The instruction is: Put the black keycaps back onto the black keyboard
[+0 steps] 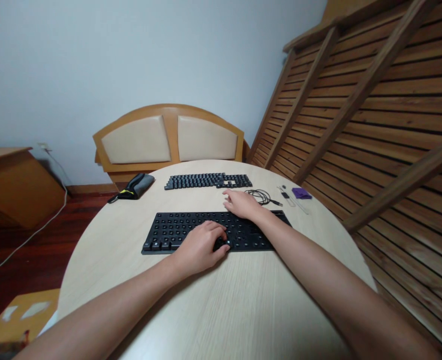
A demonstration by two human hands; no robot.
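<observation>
A black keyboard [194, 218] lies flat before me, most of its sockets bare, with keycaps on the left of its bottom row. My left hand [205, 242] rests over the lower middle of it, thumb and fingers curled around a dark keycap [218, 244] in the bottom row. Across the keyboard's upper edge reaches my right hand [240, 204], its fingertips slightly apart above the table, close to the loose keycaps [196, 181]. Those keycaps are laid out in keyboard order behind the keyboard. My right forearm hides part of the keyboard's right side.
On the round table [221, 300], a coiled black cable [260, 196] sits right of my right hand. Beyond it are small tools [286, 196] and a folded purple cloth [302, 193]. A black and grey pouch [136, 187] lies at the left edge. Wooden slats [356, 130] lean at the right.
</observation>
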